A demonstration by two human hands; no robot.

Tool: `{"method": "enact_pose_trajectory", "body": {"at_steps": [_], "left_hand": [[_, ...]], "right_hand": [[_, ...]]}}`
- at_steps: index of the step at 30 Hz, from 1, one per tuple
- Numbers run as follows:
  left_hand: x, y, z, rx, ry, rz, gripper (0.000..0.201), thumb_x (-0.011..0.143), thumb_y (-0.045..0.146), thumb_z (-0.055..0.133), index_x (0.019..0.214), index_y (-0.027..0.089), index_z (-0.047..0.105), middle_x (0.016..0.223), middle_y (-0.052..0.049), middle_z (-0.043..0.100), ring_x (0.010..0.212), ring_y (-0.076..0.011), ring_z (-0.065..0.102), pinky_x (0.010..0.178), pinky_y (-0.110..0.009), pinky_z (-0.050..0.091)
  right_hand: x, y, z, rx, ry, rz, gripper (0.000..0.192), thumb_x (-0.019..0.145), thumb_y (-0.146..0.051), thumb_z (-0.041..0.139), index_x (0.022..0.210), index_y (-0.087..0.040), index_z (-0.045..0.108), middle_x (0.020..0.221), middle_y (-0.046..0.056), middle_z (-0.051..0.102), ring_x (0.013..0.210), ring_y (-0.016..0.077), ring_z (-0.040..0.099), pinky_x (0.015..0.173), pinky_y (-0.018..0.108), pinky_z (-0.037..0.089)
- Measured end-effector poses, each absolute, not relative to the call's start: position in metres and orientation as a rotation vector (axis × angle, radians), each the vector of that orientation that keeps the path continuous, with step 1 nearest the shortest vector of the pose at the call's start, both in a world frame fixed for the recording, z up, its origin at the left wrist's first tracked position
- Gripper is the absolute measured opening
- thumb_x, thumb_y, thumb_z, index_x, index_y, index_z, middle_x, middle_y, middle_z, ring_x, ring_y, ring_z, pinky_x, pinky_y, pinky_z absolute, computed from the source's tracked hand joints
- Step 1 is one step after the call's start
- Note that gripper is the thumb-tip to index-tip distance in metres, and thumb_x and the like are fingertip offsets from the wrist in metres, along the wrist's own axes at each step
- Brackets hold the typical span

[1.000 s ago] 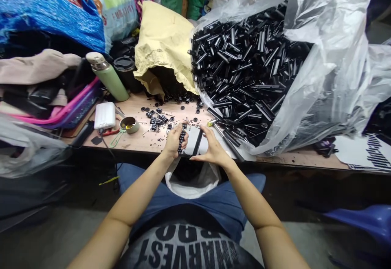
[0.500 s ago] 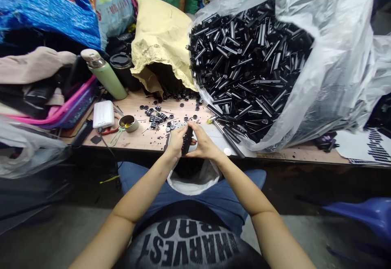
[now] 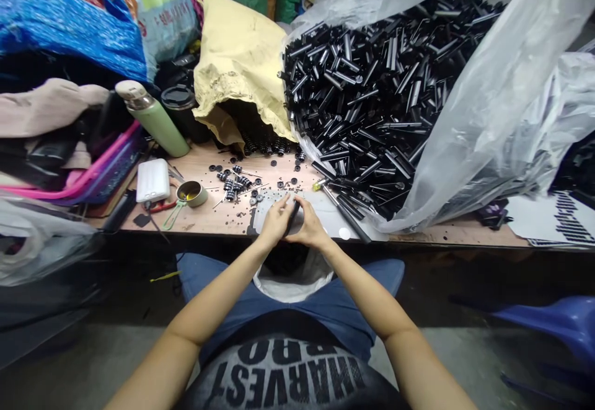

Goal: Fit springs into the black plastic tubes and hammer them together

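Between my two hands, over the table's front edge, is a narrow black part (image 3: 292,218), seen nearly edge-on. My left hand (image 3: 276,219) is closed on its left side. My right hand (image 3: 308,224) grips the same part from the right, thumb and fingers at its two ends. Behind the hands lie black ringed rollers (image 3: 231,185), thin metal pins and small black discs, scattered on the wooden tabletop (image 3: 209,165). Under the hands is a light grey sheet (image 3: 320,204). Just to the right lies a screwdriver with a yellowish end (image 3: 320,185).
A big clear plastic bag (image 3: 446,168) spills black tubular pieces (image 3: 367,93). A yellow paper sack (image 3: 242,56) stands behind the rollers. Leftward are a small metal cup (image 3: 199,195), a white power bank (image 3: 153,180) and a green bottle (image 3: 160,126). A white-lined bin (image 3: 292,289) sits between my knees.
The black part has turned in my hands, from its broad, dotted face to a narrow edge. The clear bag's right side has sagged outward, exposing more black pieces. The view has shifted slightly.
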State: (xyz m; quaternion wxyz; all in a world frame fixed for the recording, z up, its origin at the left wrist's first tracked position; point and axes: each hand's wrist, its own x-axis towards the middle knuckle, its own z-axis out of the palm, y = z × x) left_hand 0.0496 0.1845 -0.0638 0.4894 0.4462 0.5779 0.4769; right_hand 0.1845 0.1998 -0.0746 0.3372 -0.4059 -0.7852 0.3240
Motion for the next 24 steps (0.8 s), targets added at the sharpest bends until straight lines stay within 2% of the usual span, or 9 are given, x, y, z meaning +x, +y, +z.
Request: {"method": "enact_pose_trajectory", "body": {"at_steps": [3, 5, 8, 11, 14, 18, 21, 24], "left_hand": [[0.057, 0.173, -0.082, 1.758, 1.624, 1.09, 0.049, 0.08, 0.019, 0.062, 0.129, 0.014, 0.055, 0.103, -0.012, 0.058, 0.097, -0.0237, 0.057, 0.09, -0.042, 0.048], [0.059, 0.169, -0.091, 2.042, 1.728, 0.962, 0.045, 0.083, 0.011, 0.054, 0.128, 0.01, 0.053, 0.101, -0.014, 0.058, 0.094, -0.0245, 0.056, 0.086, -0.043, 0.048], [0.057, 0.176, -0.097, 2.37, 1.671, 0.81, 0.034, 0.089, 0.01, 0.045, 0.122, 0.009, 0.055, 0.09, -0.011, 0.061, 0.085, -0.0215, 0.057, 0.076, -0.037, 0.05], [0.047, 0.19, -0.094, 2.609, 1.575, 0.674, 0.031, 0.091, 0.014, 0.045, 0.121, 0.01, 0.054, 0.09, -0.011, 0.061, 0.083, -0.0202, 0.057, 0.073, -0.033, 0.048], [0.036, 0.199, -0.089, 2.724, 1.526, 0.624, 0.031, 0.092, 0.019, 0.046, 0.12, 0.012, 0.055, 0.091, -0.01, 0.062, 0.084, -0.0196, 0.057, 0.072, -0.031, 0.046], [0.028, 0.203, -0.089, 2.804, 1.454, 0.566, 0.035, 0.091, 0.024, 0.051, 0.125, 0.017, 0.055, 0.094, -0.01, 0.062, 0.086, -0.0182, 0.057, 0.072, -0.029, 0.042], [0.026, 0.201, -0.088, 2.846, 1.459, 0.544, 0.038, 0.089, 0.025, 0.053, 0.127, 0.018, 0.054, 0.099, -0.01, 0.062, 0.089, -0.0181, 0.057, 0.073, -0.029, 0.04], [0.027, 0.198, -0.088, 2.855, 1.51, 0.541, 0.038, 0.09, 0.025, 0.052, 0.128, 0.018, 0.052, 0.101, -0.01, 0.063, 0.087, -0.0178, 0.057, 0.072, -0.031, 0.038]], "right_hand": [[0.187, 0.196, -0.088, -1.133, -2.104, 0.665, 0.089, 0.062, -0.023, 0.07, 0.14, -0.011, 0.029, 0.136, 0.021, 0.044, 0.128, 0.0309, 0.042, 0.108, 0.049, 0.036], [0.194, 0.195, -0.094, -1.135, -2.189, 0.551, 0.079, 0.07, -0.021, 0.062, 0.141, -0.01, 0.029, 0.135, 0.021, 0.046, 0.127, 0.0304, 0.044, 0.105, 0.049, 0.04], [0.219, 0.203, -0.097, -1.132, -2.344, 0.268, 0.069, 0.078, -0.034, 0.06, 0.138, -0.01, 0.035, 0.134, 0.02, 0.048, 0.126, 0.0318, 0.044, 0.101, 0.047, 0.043], [0.255, 0.225, -0.092, -1.436, -2.227, -0.21, 0.047, 0.085, -0.042, 0.052, 0.117, -0.007, 0.055, 0.112, 0.021, 0.059, 0.107, 0.034, 0.056, 0.089, 0.046, 0.046], [0.282, 0.243, -0.085, -1.698, -2.251, -0.455, 0.038, 0.09, -0.039, 0.042, 0.104, -0.009, 0.062, 0.095, 0.017, 0.063, 0.084, 0.0306, 0.06, 0.071, 0.04, 0.047], [0.297, 0.248, -0.084, -1.77, -2.286, -0.529, 0.036, 0.089, -0.04, 0.042, 0.09, -0.012, 0.064, 0.079, 0.014, 0.062, 0.074, 0.03, 0.059, 0.067, 0.039, 0.046], [0.299, 0.249, -0.083, -1.782, -2.28, -0.517, 0.038, 0.088, -0.043, 0.038, 0.08, -0.016, 0.062, 0.076, 0.015, 0.061, 0.071, 0.0327, 0.059, 0.065, 0.042, 0.046], [0.298, 0.251, -0.076, -1.766, -2.245, -0.246, 0.036, 0.086, -0.043, 0.032, 0.074, -0.021, 0.058, 0.075, 0.017, 0.063, 0.074, 0.035, 0.062, 0.067, 0.045, 0.048]]}}
